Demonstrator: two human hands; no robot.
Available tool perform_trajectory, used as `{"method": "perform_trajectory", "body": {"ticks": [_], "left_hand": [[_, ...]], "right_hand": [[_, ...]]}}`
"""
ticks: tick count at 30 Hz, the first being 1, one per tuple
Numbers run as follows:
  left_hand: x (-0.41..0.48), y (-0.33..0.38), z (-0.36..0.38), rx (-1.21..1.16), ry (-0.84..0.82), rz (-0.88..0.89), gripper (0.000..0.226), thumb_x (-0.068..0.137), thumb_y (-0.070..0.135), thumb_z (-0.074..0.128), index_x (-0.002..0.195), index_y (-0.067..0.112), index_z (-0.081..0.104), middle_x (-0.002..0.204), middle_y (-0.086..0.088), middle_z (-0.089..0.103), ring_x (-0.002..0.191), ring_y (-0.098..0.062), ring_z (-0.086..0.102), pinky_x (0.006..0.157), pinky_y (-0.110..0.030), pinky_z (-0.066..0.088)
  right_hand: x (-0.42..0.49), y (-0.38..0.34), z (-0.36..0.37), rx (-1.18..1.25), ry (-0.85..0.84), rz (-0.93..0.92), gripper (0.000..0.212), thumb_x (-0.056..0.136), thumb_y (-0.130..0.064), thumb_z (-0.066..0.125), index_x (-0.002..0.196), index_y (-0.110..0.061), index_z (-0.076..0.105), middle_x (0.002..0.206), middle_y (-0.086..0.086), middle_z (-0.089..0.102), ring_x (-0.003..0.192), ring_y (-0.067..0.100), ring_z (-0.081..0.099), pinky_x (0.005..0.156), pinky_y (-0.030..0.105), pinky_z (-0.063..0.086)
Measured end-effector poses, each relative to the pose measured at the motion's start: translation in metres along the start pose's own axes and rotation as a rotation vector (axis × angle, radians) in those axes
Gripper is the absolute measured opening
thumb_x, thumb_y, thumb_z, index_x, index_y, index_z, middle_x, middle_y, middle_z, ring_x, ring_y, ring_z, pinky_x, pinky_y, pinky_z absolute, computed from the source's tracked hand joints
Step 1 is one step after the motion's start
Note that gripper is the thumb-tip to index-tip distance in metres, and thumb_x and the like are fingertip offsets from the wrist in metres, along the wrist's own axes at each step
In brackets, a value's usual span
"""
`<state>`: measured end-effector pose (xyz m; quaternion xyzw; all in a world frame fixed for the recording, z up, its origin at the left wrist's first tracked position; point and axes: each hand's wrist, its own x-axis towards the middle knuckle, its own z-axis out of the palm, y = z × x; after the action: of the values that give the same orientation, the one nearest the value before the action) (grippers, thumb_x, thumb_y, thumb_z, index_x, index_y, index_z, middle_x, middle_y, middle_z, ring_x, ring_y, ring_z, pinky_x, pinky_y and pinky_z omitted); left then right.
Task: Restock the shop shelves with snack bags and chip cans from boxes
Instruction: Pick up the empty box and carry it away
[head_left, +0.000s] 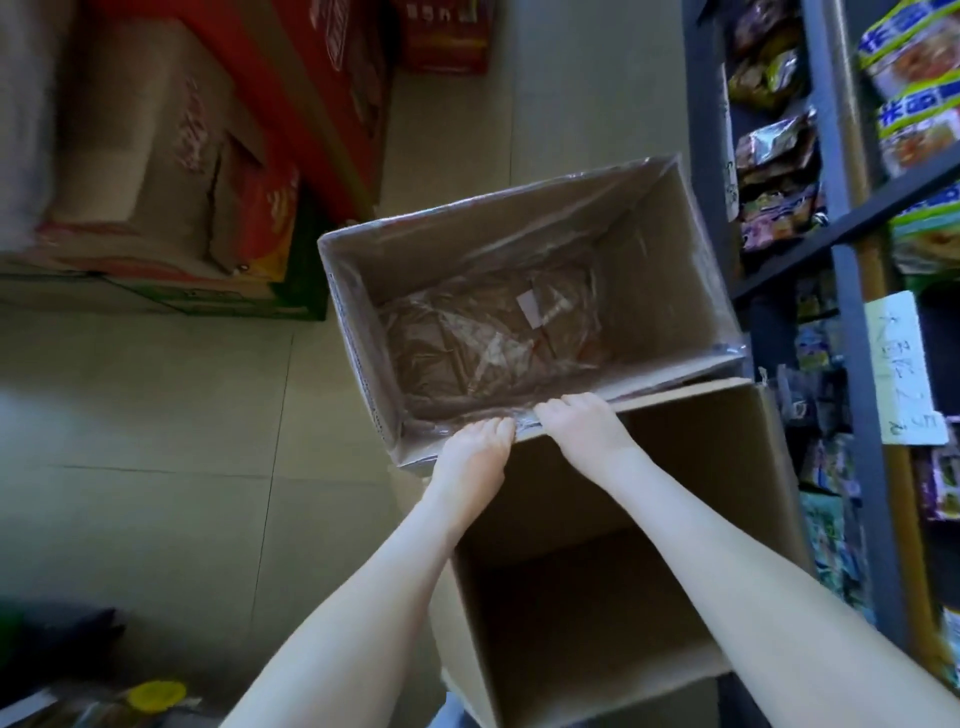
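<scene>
An open cardboard box (670, 228) lined with clear plastic sits in the middle of the head view; only crumpled plastic film (488, 332) lies on its bottom. My left hand (475, 452) and my right hand (582, 426) both grip its near rim, fingers curled over the edge into the liner. Nearer to me stands a second open cardboard box (727, 457) with a bare dark inside. Snack bags (774, 156) fill the dark metal shelves (852, 332) on the right.
Stacked cartons, brown and red (171, 156), stand on the tiled floor (156, 415) at the upper left. A red carton (447, 36) sits at the top. A handwritten paper label (906, 369) hangs on the shelf post. A yellow lid (156, 696) shows at the bottom left.
</scene>
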<state>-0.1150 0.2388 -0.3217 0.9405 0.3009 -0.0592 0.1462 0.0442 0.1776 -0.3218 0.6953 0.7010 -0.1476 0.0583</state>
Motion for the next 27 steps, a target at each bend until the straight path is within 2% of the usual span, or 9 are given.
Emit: {"method": "perform_trajectory", "body": {"ticks": [3,7,10,13,15,18,23,26,27], "left_hand": [[0.055,-0.019,-0.012,-0.004,0.045,-0.028,0.057,0.029,-0.003,0.087,0.083,0.009,0.075,0.073,-0.003,0.073,0.062,-0.018,0.071,0.055,-0.023,0.055],[0.141,-0.046,-0.028,0.007,0.060,-0.078,0.043,0.039,-0.003,0.085,0.078,0.010,0.073,0.068,-0.003,0.070,0.059,-0.019,0.069,0.051,-0.024,0.053],[0.207,-0.076,-0.030,0.039,0.068,-0.105,0.029,0.049,-0.003,0.081,0.072,0.010,0.070,0.063,-0.005,0.066,0.056,-0.024,0.065,0.051,-0.027,0.051],[0.273,-0.107,-0.028,0.130,0.066,-0.050,0.010,0.065,0.003,0.064,0.069,0.012,0.066,0.062,-0.005,0.062,0.059,-0.026,0.060,0.057,-0.030,0.047],[0.313,-0.130,-0.032,0.159,0.067,-0.031,0.019,0.071,0.007,0.047,0.065,0.013,0.063,0.059,-0.004,0.059,0.056,-0.026,0.059,0.055,-0.029,0.044],[0.366,-0.169,-0.036,0.182,0.103,0.001,0.011,0.065,0.006,0.057,0.064,0.013,0.065,0.056,-0.003,0.060,0.052,-0.024,0.060,0.052,-0.026,0.045],[0.468,-0.252,-0.018,0.165,0.124,0.027,0.023,0.055,-0.006,0.071,0.070,0.011,0.072,0.060,-0.005,0.066,0.053,-0.025,0.064,0.051,-0.026,0.050],[0.524,-0.296,0.008,0.193,0.086,-0.010,0.034,0.050,-0.003,0.082,0.080,0.012,0.075,0.067,-0.005,0.070,0.059,-0.024,0.068,0.054,-0.026,0.053],[0.539,-0.308,0.016,0.220,0.072,-0.002,0.037,0.054,-0.001,0.082,0.088,0.013,0.075,0.073,-0.005,0.072,0.065,-0.023,0.070,0.058,-0.027,0.053]], "right_hand": [[0.049,0.033,-0.015,-0.035,0.005,0.012,0.030,0.049,0.010,0.075,0.073,-0.004,0.064,0.060,0.010,0.061,0.050,0.031,0.061,0.048,0.035,0.051],[0.123,0.084,-0.028,-0.048,-0.035,0.040,0.025,0.067,0.007,0.073,0.088,-0.005,0.065,0.076,0.011,0.069,0.067,0.031,0.067,0.060,0.038,0.053],[0.182,0.118,-0.037,-0.014,-0.045,0.038,0.023,0.071,0.005,0.071,0.093,-0.003,0.066,0.081,0.013,0.070,0.070,0.033,0.069,0.061,0.038,0.054],[0.241,0.151,-0.048,0.016,-0.080,0.067,0.026,0.076,0.003,0.070,0.100,-0.004,0.066,0.088,0.012,0.070,0.074,0.032,0.069,0.060,0.035,0.053],[0.277,0.170,-0.051,0.024,-0.083,0.087,0.028,0.084,-0.002,0.064,0.112,-0.007,0.061,0.100,0.009,0.069,0.086,0.029,0.069,0.068,0.034,0.053],[0.335,0.190,-0.050,0.022,-0.099,0.102,0.034,0.095,-0.005,0.047,0.128,-0.011,0.050,0.119,0.008,0.064,0.103,0.028,0.065,0.082,0.036,0.050],[0.455,0.231,-0.031,-0.031,-0.098,0.135,0.034,0.096,-0.002,0.043,0.129,-0.009,0.050,0.115,0.010,0.067,0.100,0.029,0.068,0.082,0.038,0.055],[0.522,0.253,-0.003,-0.023,-0.090,0.161,0.033,0.095,-0.002,0.044,0.127,-0.007,0.051,0.115,0.011,0.066,0.102,0.030,0.066,0.084,0.040,0.054],[0.539,0.258,0.008,-0.020,-0.073,0.175,0.033,0.094,-0.002,0.045,0.126,-0.006,0.052,0.116,0.012,0.066,0.104,0.031,0.065,0.086,0.041,0.053]]}}
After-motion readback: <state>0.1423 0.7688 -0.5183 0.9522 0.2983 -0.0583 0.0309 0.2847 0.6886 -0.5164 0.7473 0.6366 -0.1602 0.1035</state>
